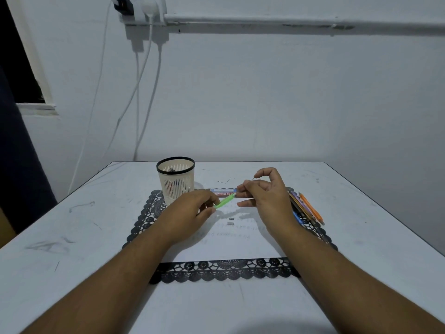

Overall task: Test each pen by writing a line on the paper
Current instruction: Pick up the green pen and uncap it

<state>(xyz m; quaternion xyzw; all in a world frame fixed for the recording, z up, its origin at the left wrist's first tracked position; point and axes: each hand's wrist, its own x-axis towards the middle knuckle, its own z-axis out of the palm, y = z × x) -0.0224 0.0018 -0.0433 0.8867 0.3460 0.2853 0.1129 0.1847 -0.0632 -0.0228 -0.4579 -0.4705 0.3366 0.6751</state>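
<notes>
Above a smooth white sheet of paper (231, 247), the left hand (190, 210) pinches a slim green plastic pen (225, 201) by its lower end, fingers curled round the barrel. The right hand (265, 196) pinches a thin wire-like piece at the pen's upper tip. The paper lies on a black lace-edged mat (224, 271) on the scuffed pale tabletop (72, 237). A slotted cream cup (175, 179) with a black rim stands behind; more pens (310, 208) lie fanned right.
</notes>
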